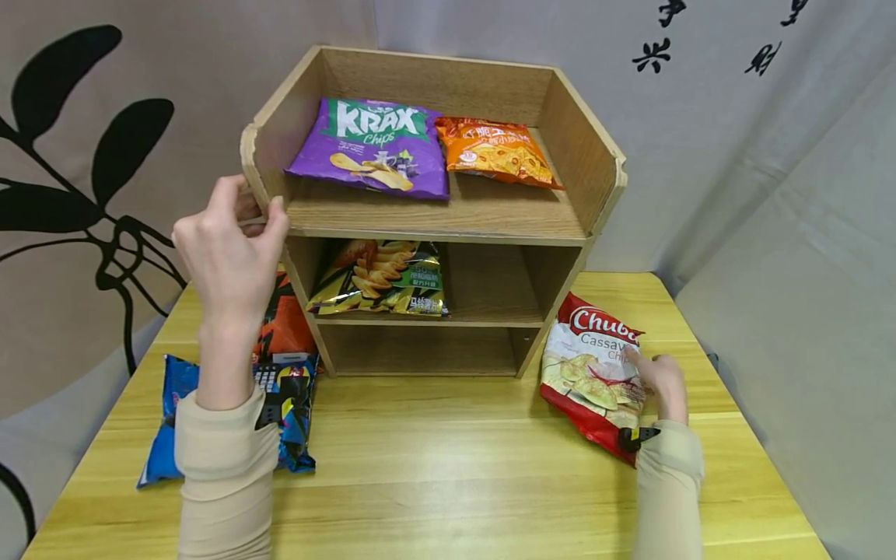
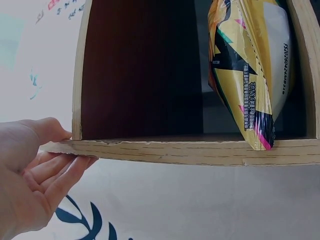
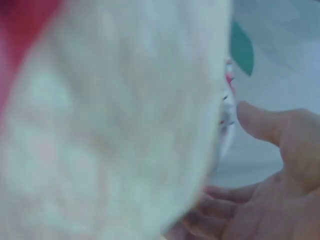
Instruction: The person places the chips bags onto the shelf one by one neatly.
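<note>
"Three bags are sitting in your shelf [image 1: 434, 222]?"

"Purple one [image 1: 381, 152], orange one [image 1: 497, 152] on top; gold one [image 1: 381, 276] below. My left hand [image 1: 227, 249] is pinching its edge; my right hand [image 1: 666, 381], thumb apart, is touching the red-white bag [image 1: 591, 373] alongside."

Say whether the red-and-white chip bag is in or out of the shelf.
Out: in the head view, the chip bag is right of the shelf, with the right hand at the bag's edge.

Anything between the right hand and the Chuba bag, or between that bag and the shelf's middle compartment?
Nothing visible separates the right hand from the Chuba bag; it is at the bag's right edge. Sideways, the wooden right side panel stands between the bag and the middle compartment, whose front is open.
</note>
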Demonstrator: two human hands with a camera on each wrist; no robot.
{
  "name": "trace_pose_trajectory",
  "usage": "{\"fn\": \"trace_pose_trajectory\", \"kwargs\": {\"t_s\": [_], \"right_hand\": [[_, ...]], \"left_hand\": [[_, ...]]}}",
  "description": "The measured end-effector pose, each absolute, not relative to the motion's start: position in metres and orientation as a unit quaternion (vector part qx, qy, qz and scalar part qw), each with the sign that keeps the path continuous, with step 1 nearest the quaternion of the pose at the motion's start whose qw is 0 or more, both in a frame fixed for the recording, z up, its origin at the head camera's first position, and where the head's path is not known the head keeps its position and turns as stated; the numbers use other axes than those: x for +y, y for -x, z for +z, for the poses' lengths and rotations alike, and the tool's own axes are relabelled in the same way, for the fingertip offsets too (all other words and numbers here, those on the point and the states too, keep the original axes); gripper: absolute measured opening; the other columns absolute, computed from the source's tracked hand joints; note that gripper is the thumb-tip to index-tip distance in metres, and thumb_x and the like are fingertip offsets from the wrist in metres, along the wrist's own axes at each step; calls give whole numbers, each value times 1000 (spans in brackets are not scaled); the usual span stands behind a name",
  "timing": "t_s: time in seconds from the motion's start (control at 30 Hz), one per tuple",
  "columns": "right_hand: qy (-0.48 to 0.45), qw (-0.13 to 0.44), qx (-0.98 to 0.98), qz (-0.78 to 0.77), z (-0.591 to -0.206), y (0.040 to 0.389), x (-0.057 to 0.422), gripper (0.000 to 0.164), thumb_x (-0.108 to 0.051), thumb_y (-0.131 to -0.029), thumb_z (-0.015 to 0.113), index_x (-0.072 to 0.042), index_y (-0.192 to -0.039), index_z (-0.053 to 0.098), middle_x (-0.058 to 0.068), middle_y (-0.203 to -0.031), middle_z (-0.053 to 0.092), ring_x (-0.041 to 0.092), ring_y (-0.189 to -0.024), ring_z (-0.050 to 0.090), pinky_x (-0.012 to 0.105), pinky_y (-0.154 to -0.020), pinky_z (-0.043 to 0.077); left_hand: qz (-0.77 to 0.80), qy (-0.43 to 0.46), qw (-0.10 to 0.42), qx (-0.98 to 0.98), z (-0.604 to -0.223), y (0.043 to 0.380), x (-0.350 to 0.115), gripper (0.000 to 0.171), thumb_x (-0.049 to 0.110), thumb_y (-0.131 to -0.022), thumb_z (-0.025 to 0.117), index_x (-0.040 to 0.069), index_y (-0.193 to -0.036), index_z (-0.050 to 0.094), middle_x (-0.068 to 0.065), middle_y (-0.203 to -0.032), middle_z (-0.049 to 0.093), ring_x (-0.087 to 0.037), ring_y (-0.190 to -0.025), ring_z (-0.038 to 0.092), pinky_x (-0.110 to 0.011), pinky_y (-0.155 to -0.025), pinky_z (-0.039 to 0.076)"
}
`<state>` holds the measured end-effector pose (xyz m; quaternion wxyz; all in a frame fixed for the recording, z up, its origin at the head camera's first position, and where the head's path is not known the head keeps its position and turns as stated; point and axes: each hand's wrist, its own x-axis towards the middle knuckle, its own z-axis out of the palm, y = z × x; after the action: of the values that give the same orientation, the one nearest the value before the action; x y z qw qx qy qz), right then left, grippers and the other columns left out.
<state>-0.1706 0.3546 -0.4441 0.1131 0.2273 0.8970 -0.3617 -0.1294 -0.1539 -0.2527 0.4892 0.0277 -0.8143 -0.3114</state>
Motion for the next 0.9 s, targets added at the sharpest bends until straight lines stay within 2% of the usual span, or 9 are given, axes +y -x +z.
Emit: {"fn": "trace_pose_trajectory", "kwargs": {"t_s": [0.1, 0.2, 0.4, 0.57, 0.73, 0.83, 0.9], "right_hand": [[-237, 107, 890, -375, -453, 172, 357, 81, -52, -91, 49, 19, -127, 42, 32, -122, 47, 32, -97, 47, 41, -82, 44], [-232, 91, 886, -391, -460, 173, 356, 71, -44, -90, 56, 18, -123, 47, 26, -113, 51, 27, -90, 50, 33, -74, 44], [-218, -21, 904, -366, -456, 172, 343, 47, -22, -87, 60, 15, -114, 51, 29, -103, 55, 33, -86, 52, 30, -64, 39], [-225, -119, 897, -360, -442, 167, 331, 31, -11, -85, 59, 8, -106, 46, 29, -100, 55, 38, -87, 51, 36, -63, 37], [-247, -211, 872, -365, -421, 160, 324, 32, -10, -83, 58, 6, -109, 49, 30, -104, 58, 43, -92, 52, 47, -71, 37], [-256, -264, 849, -379, -408, 157, 324, 32, -11, -82, 62, 4, -108, 54, 27, -104, 64, 37, -91, 54, 39, -72, 37], [-257, -297, 829, -399, -403, 156, 326, 23, -10, -80, 66, -1, -100, 58, 13, -90, 69, 24, -84, 57, 29, -70, 39]], "left_hand": [[-310, -25, 490, -814, -253, 129, -154, 26, 16, -88, 59, -6, -100, 64, -19, -90, 74, -36, -73, 71, 8, -64, 26], [-309, -24, 494, -812, -253, 130, -154, 25, 16, -88, 59, -6, -100, 64, -19, -89, 74, -37, -73, 71, 7, -65, 25], [-311, -20, 497, -810, -253, 130, -153, 25, 16, -87, 59, -5, -100, 65, -19, -88, 74, -37, -72, 71, 8, -65, 25], [-310, -18, 500, -809, -253, 131, -153, 24, 15, -87, 60, -5, -99, 65, -18, -88, 74, -37, -72, 71, 8, -65, 25], [-303, -17, 503, -809, -253, 131, -154, 25, 16, -88, 59, -6, -99, 65, -19, -88, 74, -37, -72, 71, 8, -66, 25], [-304, -19, 502, -809, -253, 130, -154, 25, 16, -88, 59, -6, -99, 65, -19, -88, 74, -37, -72, 71, 7, -66, 25], [-305, -20, 500, -810, -253, 130, -154, 25, 16, -88, 59, -6, -100, 64, -19, -89, 74, -37, -73, 71, 7, -66, 25]]}}
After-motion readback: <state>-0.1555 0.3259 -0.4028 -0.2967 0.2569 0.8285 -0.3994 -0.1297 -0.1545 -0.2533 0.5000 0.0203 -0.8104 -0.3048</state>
